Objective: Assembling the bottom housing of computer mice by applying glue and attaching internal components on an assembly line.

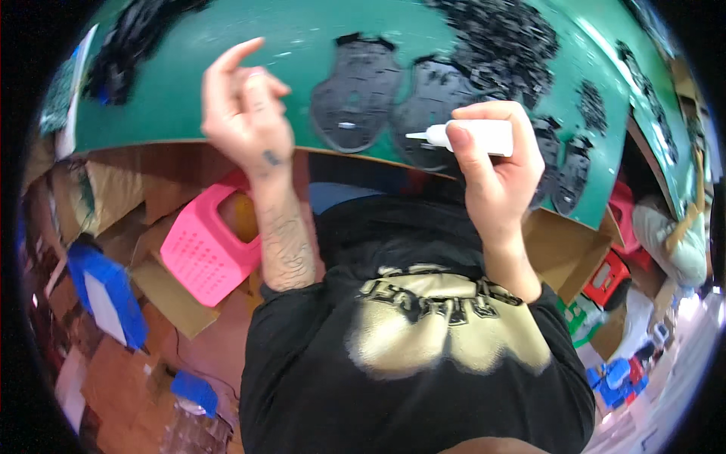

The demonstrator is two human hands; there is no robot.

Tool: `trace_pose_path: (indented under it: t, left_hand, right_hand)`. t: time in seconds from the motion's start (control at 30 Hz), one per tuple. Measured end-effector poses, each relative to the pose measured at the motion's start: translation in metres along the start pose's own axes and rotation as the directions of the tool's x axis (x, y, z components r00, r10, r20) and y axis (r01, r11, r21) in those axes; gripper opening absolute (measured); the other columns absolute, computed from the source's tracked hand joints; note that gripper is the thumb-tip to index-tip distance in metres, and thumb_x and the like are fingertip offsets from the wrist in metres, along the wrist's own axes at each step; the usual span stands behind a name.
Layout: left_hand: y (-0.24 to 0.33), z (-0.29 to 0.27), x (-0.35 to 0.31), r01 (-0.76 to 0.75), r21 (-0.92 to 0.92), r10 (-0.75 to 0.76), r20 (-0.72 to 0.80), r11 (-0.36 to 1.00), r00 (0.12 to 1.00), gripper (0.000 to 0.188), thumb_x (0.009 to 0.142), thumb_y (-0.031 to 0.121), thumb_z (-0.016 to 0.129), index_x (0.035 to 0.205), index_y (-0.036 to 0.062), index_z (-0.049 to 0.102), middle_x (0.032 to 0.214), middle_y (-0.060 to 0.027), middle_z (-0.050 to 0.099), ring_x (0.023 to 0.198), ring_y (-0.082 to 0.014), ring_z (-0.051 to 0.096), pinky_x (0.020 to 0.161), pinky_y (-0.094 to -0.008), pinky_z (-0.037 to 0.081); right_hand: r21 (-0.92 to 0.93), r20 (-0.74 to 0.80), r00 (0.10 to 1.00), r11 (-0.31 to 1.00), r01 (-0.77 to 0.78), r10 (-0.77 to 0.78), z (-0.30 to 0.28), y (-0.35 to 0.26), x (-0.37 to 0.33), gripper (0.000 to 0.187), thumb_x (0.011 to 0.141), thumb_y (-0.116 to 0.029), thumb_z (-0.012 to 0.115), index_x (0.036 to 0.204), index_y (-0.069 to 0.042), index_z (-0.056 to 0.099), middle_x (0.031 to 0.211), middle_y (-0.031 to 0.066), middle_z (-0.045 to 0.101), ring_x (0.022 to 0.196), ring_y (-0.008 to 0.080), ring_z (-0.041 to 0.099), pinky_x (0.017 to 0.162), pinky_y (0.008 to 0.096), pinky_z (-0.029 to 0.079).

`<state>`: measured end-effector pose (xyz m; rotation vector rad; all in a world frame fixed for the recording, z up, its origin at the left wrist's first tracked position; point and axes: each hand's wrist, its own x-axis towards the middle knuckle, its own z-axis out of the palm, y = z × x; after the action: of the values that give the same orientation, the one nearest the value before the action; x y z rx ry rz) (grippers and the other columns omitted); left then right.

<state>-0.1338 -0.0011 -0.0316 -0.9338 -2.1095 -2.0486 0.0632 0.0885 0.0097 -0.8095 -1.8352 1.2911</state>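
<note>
My right hand (499, 163) is closed around a small white squeeze bottle (484, 138), its thin nozzle aimed left. The bottle is above a black shield-shaped panel (427, 106), partly covered by the hand. Left of that lies a similar black panel (354, 94) with slits and a small opening, flat at the table's near edge. My left hand (246, 113) hovers over the green table (181, 83), left of the panels. Its index finger reaches out and the others curl loosely apart, with nothing visible in them.
A heap of small black strips (503, 45) lies beyond the panels; narrower black panels (572, 174) lie at the right. More black pieces (136, 45) sit at the far left. Below the table stand a pink basket (204, 253) and a cardboard box (563, 246). A person (669, 234) is at the right.
</note>
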Motion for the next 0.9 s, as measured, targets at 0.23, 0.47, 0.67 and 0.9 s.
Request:
trace_pose_path:
  t: [0.23,0.47,0.67,0.9]
  left_hand:
    - [-0.005,0.000,-0.004,-0.007,-0.001,0.007,0.087,1.000,0.996,0.018,0.086,0.002,0.049,0.098,0.0017,0.063,0.058,-0.0001,0.055,0.051,-0.0047,0.053,0.047,-0.0185,0.039]
    - [-0.004,-0.002,-0.005,-0.028,0.034,0.024,0.100,0.999,0.995,0.016,0.086,0.001,0.050,0.095,0.0019,0.064,0.057,-0.0002,0.054,0.050,-0.0058,0.053,0.047,-0.0193,0.040]
    - [-0.005,-0.004,-0.005,-0.035,0.036,0.031,0.105,0.999,0.994,0.016,0.085,0.001,0.050,0.093,0.0021,0.064,0.057,-0.0009,0.054,0.050,-0.0066,0.054,0.047,-0.0196,0.040]
    - [0.010,-0.010,0.005,0.100,-0.039,-0.094,0.150,0.994,0.984,0.019,0.084,0.000,0.051,0.099,0.0019,0.063,0.060,-0.0022,0.055,0.052,-0.0069,0.053,0.049,-0.0191,0.039]
  right_hand:
    - [-0.127,0.130,0.991,0.990,0.060,-0.044,0.034,0.004,0.010,0.026,0.080,-0.023,0.074,0.089,-0.004,0.059,0.068,0.0030,0.063,0.061,0.0076,0.060,0.055,0.0217,0.047]
    - [-0.252,0.209,0.978,0.967,0.045,0.009,0.040,-0.001,0.009,0.028,0.080,-0.025,0.074,0.087,-0.004,0.058,0.068,0.0058,0.064,0.061,0.0112,0.063,0.055,0.0235,0.048]
    - [-0.261,0.187,0.982,0.964,0.043,0.007,0.042,0.002,0.009,0.027,0.081,-0.025,0.073,0.089,-0.004,0.059,0.068,0.0054,0.064,0.062,0.0109,0.063,0.057,0.0244,0.048]
    - [0.498,0.058,0.993,0.859,-0.117,0.102,0.008,-0.019,0.027,0.018,0.088,-0.013,0.058,0.101,0.001,0.058,0.075,0.0059,0.064,0.059,0.0098,0.058,0.050,0.0180,0.038]
